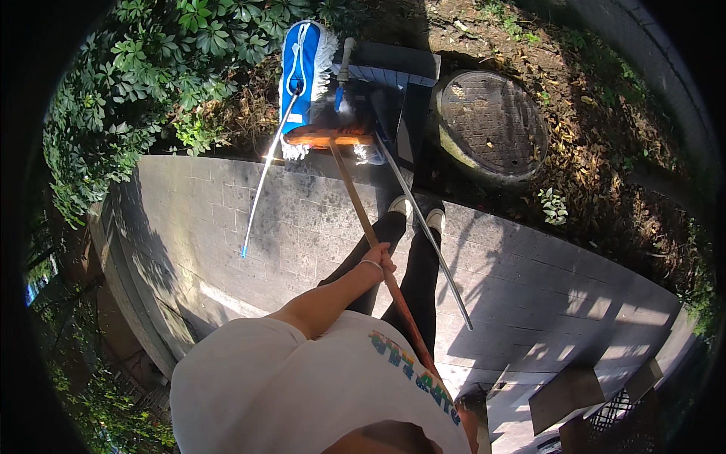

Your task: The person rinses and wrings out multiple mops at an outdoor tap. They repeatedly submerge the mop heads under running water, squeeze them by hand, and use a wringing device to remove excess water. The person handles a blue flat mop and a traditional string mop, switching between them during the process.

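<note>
My left hand (381,260), with a band at its wrist, is closed around the long wooden handle (354,196) of a broom. The broom's orange-brown head (329,138) lies across a dark wash basin (405,139), below a tap (340,96) with a blue part. A pale blur under the tap looks like running water. Left of the broom, a blue dust mop (300,51) with white fringe leans by the basin, its metal pole (264,176) slanting down. Another metal pole (420,218) leans right of the broom. My right hand is out of view; only skin of that arm shows low right.
Grey paving (215,210) lies under my shoes (435,220). A round manhole cover (493,122) sits in leaf-strewn soil right of the basin. Green shrubs (210,40) crowd the upper left. Brown box-like objects (567,397) stand at the lower right.
</note>
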A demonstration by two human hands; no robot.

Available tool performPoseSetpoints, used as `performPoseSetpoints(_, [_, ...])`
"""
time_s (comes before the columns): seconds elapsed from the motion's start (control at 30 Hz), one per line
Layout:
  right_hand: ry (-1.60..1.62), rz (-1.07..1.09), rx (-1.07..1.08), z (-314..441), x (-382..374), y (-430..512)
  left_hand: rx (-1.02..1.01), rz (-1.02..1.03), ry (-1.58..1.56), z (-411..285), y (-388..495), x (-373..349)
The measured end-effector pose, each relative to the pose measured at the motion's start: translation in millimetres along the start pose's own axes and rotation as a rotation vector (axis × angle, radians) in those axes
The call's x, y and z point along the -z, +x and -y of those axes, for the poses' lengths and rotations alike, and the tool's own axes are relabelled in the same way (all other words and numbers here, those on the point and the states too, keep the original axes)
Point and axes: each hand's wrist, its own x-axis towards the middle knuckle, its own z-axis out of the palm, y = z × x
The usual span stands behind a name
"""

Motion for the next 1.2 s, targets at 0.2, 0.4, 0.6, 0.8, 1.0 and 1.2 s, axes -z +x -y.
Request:
performPoseSetpoints(0.2, [-0.032, 0.001, -0.027, -7, -11, 25, 0.022, 0.060, -0.004, -21, -11, -5])
performPoseSetpoints(0.4, [0.205, 0.084, -0.109, -23, -17, 30, -0.041, 0.070, 0.004, -28, -28, -11])
performPoseSetpoints(0.6, [0.032, 0.029, -0.054, -34, -22, 36, -0.053, 0.020, 0.007, -33, -41, -11])
performPoseSetpoints(0.8, [-0.006, 0.041, -0.109, -35, -15, 29, -0.091, -0.062, 0.080, -18, -42, -17])
performPoseSetpoints(1.0, [-0.177, -0.161, -0.342, -12, -12, -12, -0.041, -0.069, 0.236, 23, -24, -19])
performPoseSetpoints(1.2, [-0.175, -0.197, -0.398, -6, -24, -30, -0.006, -0.074, 0.274, 42, 4, -12])
